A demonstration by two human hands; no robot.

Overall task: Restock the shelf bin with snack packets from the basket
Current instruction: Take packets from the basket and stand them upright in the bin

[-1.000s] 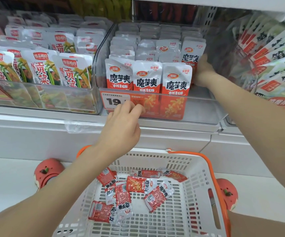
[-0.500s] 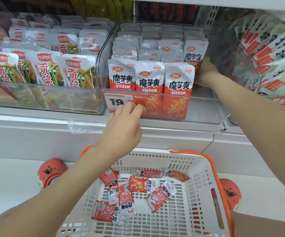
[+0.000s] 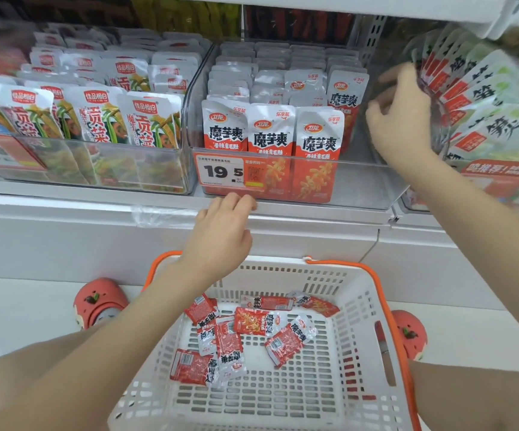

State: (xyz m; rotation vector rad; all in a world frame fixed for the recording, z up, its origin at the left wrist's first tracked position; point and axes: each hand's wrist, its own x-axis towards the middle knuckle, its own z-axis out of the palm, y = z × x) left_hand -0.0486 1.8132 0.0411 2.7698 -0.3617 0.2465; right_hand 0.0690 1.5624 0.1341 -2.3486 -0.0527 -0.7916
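Two hands hold nothing: left hand point(image 3: 220, 234) loosely curled below the bin point(image 3: 360, 188); blurred right hand point(image 3: 401, 119) spread, hiding far packets point(image 3: 320, 141).

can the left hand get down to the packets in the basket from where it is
Probably yes. The left hand holds nothing and sits at the shelf edge right above the basket, which is open-topped, and the loose packets lie uncovered on its floor.
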